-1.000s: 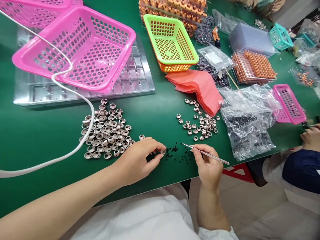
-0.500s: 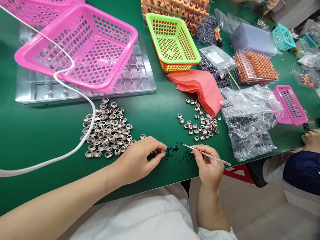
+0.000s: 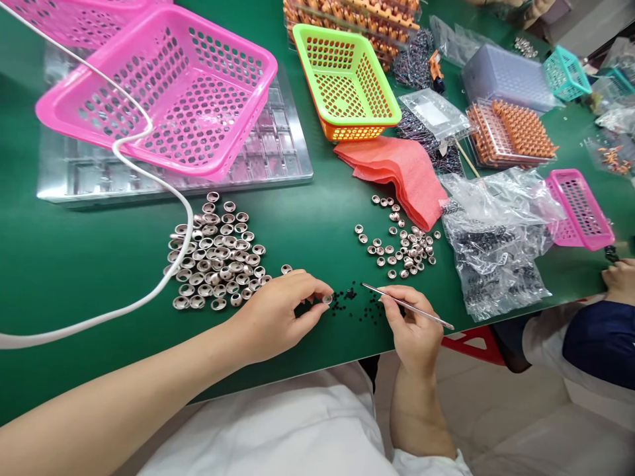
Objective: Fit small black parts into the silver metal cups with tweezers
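Between thumb and forefinger, my left hand [image 3: 285, 314] pinches a small metal ring-shaped part [image 3: 327, 299] just above the green table. My right hand [image 3: 414, 324] grips a pair of slim metal tweezers [image 3: 409, 306], tip pointing left. That tip is over a scatter of tiny black pieces [image 3: 350, 293] lying between the two hands; whether it holds one is too small to tell. Behind my left hand spreads a large pile of similar metal rings [image 3: 218, 258]. A smaller group of metal parts [image 3: 411, 251] lies beyond my right hand.
A white cable [image 3: 169, 192] crosses the pink basket [image 3: 238, 149], which rests on a clear tray [image 3: 292, 165]. Further right are a green basket [image 3: 357, 116], red cloth [image 3: 401, 175], plastic bags [image 3: 501, 251] and a small pink basket [image 3: 595, 231]. Another person's hand [image 3: 620, 277] shows at the right edge.
The view has shifted slightly, so the things on the table appear a little further right. Both hands keep nearly the same pose, with the ring part and tweezers still held.
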A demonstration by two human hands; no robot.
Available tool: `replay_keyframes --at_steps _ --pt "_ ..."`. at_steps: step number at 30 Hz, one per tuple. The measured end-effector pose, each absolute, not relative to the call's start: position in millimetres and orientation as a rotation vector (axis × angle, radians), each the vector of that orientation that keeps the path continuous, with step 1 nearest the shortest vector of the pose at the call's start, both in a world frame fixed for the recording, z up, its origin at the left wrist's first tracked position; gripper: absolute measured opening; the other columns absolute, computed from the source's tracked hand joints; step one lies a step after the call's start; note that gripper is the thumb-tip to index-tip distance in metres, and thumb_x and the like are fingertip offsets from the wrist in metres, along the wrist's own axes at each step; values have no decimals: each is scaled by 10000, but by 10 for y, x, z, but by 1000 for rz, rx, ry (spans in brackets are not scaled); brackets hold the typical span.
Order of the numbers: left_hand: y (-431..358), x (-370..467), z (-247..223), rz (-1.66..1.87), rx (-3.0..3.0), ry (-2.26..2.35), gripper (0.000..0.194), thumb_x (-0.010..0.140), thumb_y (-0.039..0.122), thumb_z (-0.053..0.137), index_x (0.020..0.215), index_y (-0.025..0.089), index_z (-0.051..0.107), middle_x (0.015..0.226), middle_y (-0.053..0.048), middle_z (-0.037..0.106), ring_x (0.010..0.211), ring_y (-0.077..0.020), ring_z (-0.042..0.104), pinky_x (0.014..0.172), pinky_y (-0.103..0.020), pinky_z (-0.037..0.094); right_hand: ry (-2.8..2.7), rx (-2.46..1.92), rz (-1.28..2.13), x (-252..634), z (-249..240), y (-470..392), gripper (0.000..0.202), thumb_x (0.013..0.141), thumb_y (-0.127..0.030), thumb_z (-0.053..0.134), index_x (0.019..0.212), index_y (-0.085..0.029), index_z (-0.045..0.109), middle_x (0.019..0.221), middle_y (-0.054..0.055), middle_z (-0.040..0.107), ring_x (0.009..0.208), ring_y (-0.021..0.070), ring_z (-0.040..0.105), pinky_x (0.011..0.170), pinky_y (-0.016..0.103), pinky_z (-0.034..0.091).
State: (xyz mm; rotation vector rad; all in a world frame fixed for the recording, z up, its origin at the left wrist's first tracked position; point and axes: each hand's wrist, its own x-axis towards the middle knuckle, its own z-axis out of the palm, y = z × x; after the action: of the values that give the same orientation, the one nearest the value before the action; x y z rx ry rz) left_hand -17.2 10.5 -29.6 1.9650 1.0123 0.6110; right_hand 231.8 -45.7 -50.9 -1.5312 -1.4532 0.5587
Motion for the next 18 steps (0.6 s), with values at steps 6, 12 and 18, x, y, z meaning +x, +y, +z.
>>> replay_keyframes --at_steps 6,12,18 --pt "98 -162 -328 666 1965 1009 107 914 150 616 984 177 692 849 -10 716 750 -149 645 680 -255 489 -1394 -1423 538 2297 -525 -477 165 862 -111 699 966 -238 711 919 29 746 839 192 722 699 330 620" --pt "74 -164 -408 750 1983 980 101 918 167 626 998 180 687 813 -8 694 733 -151 633 673 -261 483 -1409 -1256 576 2142 -408 -560 264 825 -4 685 975 -221 702 895 32 746 822 200 729 691 348 615" --pt "53 -157 -394 784 1943 953 101 919 154 628 996 175 691 812 -14 693 742 -149 627 673 -255 480 -1507 -1160 639 2035 -367 -579 337 820 29 676 1043 -223 690 932 46 753 846 215 726 666 377 611"
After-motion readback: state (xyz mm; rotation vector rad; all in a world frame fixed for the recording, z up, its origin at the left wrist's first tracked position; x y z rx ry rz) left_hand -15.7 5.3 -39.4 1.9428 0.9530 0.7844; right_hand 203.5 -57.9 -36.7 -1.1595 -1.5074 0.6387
